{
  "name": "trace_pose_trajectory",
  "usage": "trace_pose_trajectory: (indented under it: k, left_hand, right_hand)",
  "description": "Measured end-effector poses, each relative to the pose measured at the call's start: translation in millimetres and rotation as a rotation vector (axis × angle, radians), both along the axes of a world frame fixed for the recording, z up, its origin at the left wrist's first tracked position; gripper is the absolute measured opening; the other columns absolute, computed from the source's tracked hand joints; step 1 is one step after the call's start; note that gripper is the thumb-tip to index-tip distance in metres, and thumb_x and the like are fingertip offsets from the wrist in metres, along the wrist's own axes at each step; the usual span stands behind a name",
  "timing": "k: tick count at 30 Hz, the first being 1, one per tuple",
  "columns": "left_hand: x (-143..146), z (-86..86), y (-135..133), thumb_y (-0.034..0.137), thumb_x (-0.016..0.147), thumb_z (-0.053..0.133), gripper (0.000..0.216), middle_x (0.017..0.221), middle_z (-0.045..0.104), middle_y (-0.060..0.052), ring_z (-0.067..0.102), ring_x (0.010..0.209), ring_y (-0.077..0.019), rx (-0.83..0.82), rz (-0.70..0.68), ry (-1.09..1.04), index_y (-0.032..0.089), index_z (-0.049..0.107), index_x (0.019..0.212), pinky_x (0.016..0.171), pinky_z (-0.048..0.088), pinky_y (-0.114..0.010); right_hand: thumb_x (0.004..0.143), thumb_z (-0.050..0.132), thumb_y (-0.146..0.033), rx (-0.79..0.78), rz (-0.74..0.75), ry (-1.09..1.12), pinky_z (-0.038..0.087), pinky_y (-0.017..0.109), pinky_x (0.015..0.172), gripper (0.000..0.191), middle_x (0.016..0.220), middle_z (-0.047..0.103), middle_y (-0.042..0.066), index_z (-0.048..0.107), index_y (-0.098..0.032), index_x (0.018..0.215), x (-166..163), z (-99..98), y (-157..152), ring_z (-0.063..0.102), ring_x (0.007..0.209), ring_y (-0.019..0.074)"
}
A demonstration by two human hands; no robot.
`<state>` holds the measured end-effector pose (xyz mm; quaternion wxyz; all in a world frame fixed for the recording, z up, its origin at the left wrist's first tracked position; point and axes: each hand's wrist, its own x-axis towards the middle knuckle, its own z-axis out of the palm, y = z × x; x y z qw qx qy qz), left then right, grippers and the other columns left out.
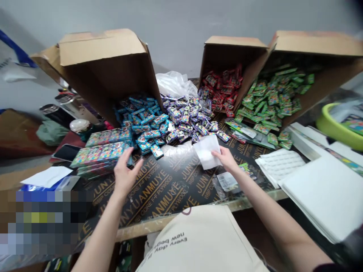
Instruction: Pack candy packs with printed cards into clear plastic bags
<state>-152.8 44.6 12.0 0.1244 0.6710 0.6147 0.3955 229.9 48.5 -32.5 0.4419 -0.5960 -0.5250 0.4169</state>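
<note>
My right hand (226,158) pinches the edge of a thin, whitish sheet (207,152), perhaps a small plastic bag, over the middle of the table. Thumb and fingers apart, my left hand (126,172) is beside a stack of colourful packs (98,153) at the left; whether it touches them I cannot tell. Ahead of both hands lie loose blue packets (151,130), purple packets (185,117), red packets (222,88) and green packets (273,98). Below my right wrist is a clear bag with a white label (227,180).
Cardboard boxes on their sides (104,56) stand along the back, open towards me. A phone (68,152) and a white paper (47,176) lie left. At right are white folded sheets (279,166), a white stack (326,192) and a yellow-green basket (326,124).
</note>
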Motion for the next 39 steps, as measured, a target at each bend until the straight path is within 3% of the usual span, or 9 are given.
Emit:
trace_pose_trajectory:
  k: [5, 10, 14, 16, 20, 25, 30, 34, 39]
  left_hand:
    - [100, -9.5, -23, 0.041, 0.073, 0.058, 0.053, 0.117, 0.057, -0.014, 0.054, 0.106, -0.0251, -0.529, -0.342, -0.678, 0.013, 0.051, 0.118, 0.092, 0.040, -0.041]
    - [144, -7.5, -37, 0.041, 0.071, 0.061, 0.053, 0.117, 0.057, -0.013, 0.056, 0.103, -0.0239, -0.499, -0.304, -0.823, 0.016, 0.051, 0.117, 0.088, 0.042, -0.038]
    - [144, 5.5, -45, 0.035, 0.065, 0.068, 0.038, 0.116, 0.056, -0.007, 0.049, 0.110, -0.0224, -0.185, -0.166, -0.542, 0.020, 0.058, 0.099, 0.096, 0.033, -0.038]
    - [142, 8.2, -46, 0.036, 0.070, 0.063, 0.019, 0.104, 0.060, -0.006, 0.053, 0.103, -0.0217, -0.189, -0.184, -0.467, 0.018, 0.062, 0.077, 0.094, 0.034, -0.037]
    - [141, -0.7, -44, 0.040, 0.070, 0.061, 0.027, 0.083, 0.062, -0.006, 0.057, 0.085, -0.0197, -0.356, -0.148, -0.597, 0.015, 0.060, 0.061, 0.082, 0.041, -0.033]
    - [143, -10.3, -45, 0.034, 0.065, 0.067, 0.033, 0.078, 0.059, -0.002, 0.057, 0.075, -0.0145, -0.342, -0.072, -0.822, 0.016, 0.055, 0.090, 0.072, 0.045, -0.027]
    - [144, -5.4, -45, 0.026, 0.062, 0.069, 0.041, 0.091, 0.062, -0.006, 0.060, 0.080, -0.0172, -0.369, -0.222, -0.860, 0.016, 0.053, 0.099, 0.073, 0.048, -0.030]
    - [130, -3.4, -36, 0.024, 0.062, 0.069, 0.044, 0.095, 0.063, -0.007, 0.062, 0.082, -0.0186, -0.350, -0.196, -0.856, 0.016, 0.052, 0.102, 0.073, 0.049, -0.031]
    - [116, -3.5, -33, 0.023, 0.063, 0.068, 0.059, 0.097, 0.064, -0.008, 0.062, 0.086, -0.0201, -0.403, -0.300, -0.844, 0.017, 0.044, 0.116, 0.076, 0.049, -0.032]
  right_hand:
    - [0.068, 0.063, -0.043, -0.168, 0.141, 0.461, 0.047, 0.031, 0.065, 0.038, 0.081, 0.066, 0.006, 0.059, -0.015, 0.094, -35, 20.2, -14, 0.060, 0.067, 0.0176]
    - [0.081, 0.049, -0.031, 0.137, 0.171, -0.058, 0.045, 0.028, 0.065, 0.024, 0.083, 0.065, 0.003, 0.061, -0.017, 0.097, -47, 34.9, -37, 0.059, 0.074, 0.0189]
    - [0.084, 0.038, -0.013, 0.477, 0.276, -0.668, 0.040, 0.033, 0.077, 0.029, 0.095, 0.065, 0.007, 0.061, -0.020, 0.101, -46, 41.6, -50, 0.057, 0.087, 0.0207]
    - [0.085, 0.036, -0.010, 0.598, 0.289, -0.820, 0.038, 0.035, 0.080, 0.032, 0.102, 0.064, 0.009, 0.060, -0.019, 0.104, -48, 40.0, -52, 0.056, 0.091, 0.0204]
    - [0.087, 0.035, -0.010, 0.705, 0.257, -0.909, 0.035, 0.036, 0.082, 0.033, 0.110, 0.061, 0.009, 0.058, -0.019, 0.109, -54, 30.7, -54, 0.055, 0.095, 0.0199]
    - [0.086, 0.038, -0.011, 0.691, 0.153, -0.920, 0.034, 0.037, 0.082, 0.033, 0.115, 0.059, 0.008, 0.058, -0.022, 0.110, -59, 22.7, -53, 0.052, 0.097, 0.0218]
    - [0.084, 0.047, -0.020, 0.685, 0.323, -0.864, 0.031, 0.040, 0.090, 0.033, 0.122, 0.054, 0.007, 0.054, -0.025, 0.116, -69, 26.8, -56, 0.046, 0.109, 0.0234]
    - [0.071, 0.061, -0.047, 0.531, 0.203, -0.639, 0.024, 0.047, 0.097, 0.070, 0.137, 0.034, 0.011, 0.034, -0.023, 0.131, -65, 35.6, -53, 0.031, 0.123, 0.0307]
    - [0.079, 0.053, -0.038, 0.256, 0.048, -0.222, 0.039, 0.038, 0.085, 0.061, 0.102, 0.058, 0.006, 0.029, -0.026, 0.134, -55, 39.0, -43, 0.053, 0.094, 0.0221]
